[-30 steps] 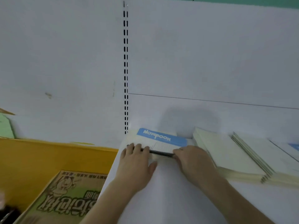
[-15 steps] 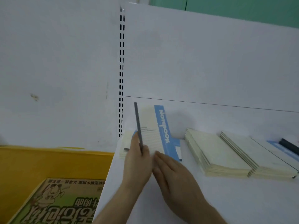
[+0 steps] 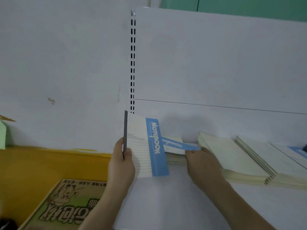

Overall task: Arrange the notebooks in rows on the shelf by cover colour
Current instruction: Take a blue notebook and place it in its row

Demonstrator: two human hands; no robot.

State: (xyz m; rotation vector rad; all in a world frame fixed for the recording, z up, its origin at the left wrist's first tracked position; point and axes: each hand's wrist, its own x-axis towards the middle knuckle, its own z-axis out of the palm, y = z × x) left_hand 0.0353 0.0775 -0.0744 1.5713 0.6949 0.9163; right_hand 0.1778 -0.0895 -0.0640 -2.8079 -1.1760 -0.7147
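My left hand (image 3: pixel 122 163) pinches a blue-striped notebook (image 3: pixel 146 146) by its dark spine and holds it up on end above the shelf (image 3: pixel 166 205). Just right of it, my right hand (image 3: pixel 201 161) rests flat on a small blue pile (image 3: pixel 174 146), fingers straight. Past that hand, two cream piles (image 3: pixel 232 160) already lie side by side. I think most sorting is done; this book still needs its place.

- Left hand (image 3: pixel 122 165) grips an upright blue-striped notebook (image 3: pixel 146 146) by its dark spine.
- Right hand (image 3: pixel 201 161) rests on the flat blue-striped stack (image 3: pixel 174 145) on the white shelf (image 3: pixel 166 205).
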